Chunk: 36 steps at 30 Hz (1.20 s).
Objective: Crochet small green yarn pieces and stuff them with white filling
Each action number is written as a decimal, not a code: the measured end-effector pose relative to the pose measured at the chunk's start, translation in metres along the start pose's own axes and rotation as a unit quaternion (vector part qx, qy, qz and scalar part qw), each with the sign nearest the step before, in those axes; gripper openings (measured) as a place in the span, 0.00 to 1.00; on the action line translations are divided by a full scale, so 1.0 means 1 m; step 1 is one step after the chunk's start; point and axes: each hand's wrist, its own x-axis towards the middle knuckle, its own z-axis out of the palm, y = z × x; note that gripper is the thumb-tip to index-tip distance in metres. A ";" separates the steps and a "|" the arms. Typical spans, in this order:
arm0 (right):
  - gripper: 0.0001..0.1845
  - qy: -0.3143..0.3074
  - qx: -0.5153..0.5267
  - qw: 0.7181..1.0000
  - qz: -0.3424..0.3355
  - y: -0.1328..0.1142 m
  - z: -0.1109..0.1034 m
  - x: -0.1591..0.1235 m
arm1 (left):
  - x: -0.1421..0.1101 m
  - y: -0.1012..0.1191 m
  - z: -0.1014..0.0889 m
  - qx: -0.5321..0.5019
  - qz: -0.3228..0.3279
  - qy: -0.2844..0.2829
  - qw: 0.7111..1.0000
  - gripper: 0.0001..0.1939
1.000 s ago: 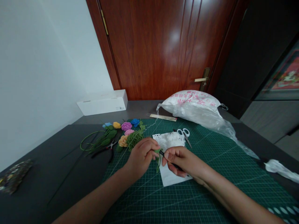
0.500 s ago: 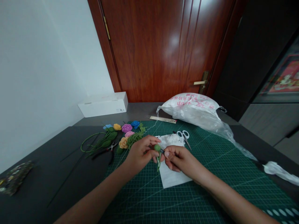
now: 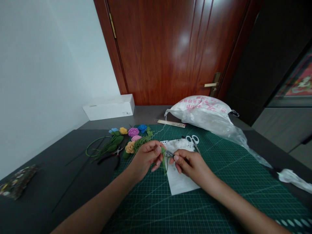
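My left hand (image 3: 147, 160) is closed on a small green crocheted piece (image 3: 163, 150), pinched at thumb and fingertips, with loose green yarn hanging below. My right hand (image 3: 187, 164) grips a slim dark tool (image 3: 170, 154) whose greyish end meets the green piece. Its exact kind is too small to make out. Beneath the hands lies a white paper sheet (image 3: 181, 183) with fluffy white stuffing (image 3: 179, 146) on its upper part. White-handled scissors (image 3: 194, 141) rest just beyond, at the sheet's right.
Crocheted flowers (image 3: 133, 132) and green yarn (image 3: 140, 142) lie left of the hands, beside black-handled pliers (image 3: 118, 151). A green cutting mat (image 3: 229, 169) covers much of the table. Behind stand a white box (image 3: 109, 109) and a stuffed plastic bag (image 3: 202, 107).
My left hand has turned, its thumb now on top of the green piece. My right hand has shifted slightly, and more of the tool's greyish end shows.
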 end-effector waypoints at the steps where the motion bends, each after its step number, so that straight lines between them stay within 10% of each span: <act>1: 0.21 -0.002 -0.010 1.000 -0.001 0.000 0.000 -0.001 | 0.000 0.000 0.001 0.001 0.000 -0.002 1.000 0.18; 36: 0.16 -0.083 -0.046 0.995 0.021 0.002 0.001 -0.006 | 0.001 -0.007 -0.002 0.166 -0.001 -0.051 0.985 0.06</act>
